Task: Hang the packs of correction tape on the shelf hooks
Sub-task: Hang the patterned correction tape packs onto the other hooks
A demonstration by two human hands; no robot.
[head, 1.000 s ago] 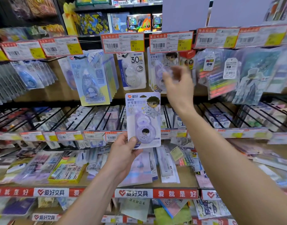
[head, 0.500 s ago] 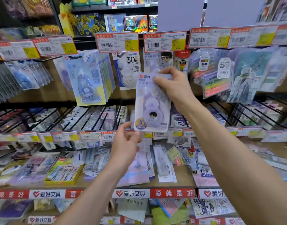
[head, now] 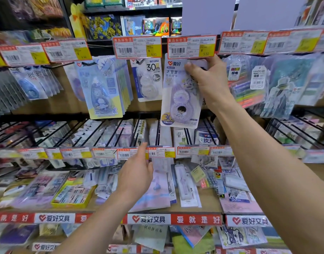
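The lilac card-backed correction tape pack is pinched at its top by the right hand, presumably for hanging; the left hand is spread loosely, empty.

The lilac card-backed pack of correction tape has passed from the left hand to the right hand, which pinches its top and has raised it just under a red-and-yellow price label; the left hand, now empty, has dropped well below it
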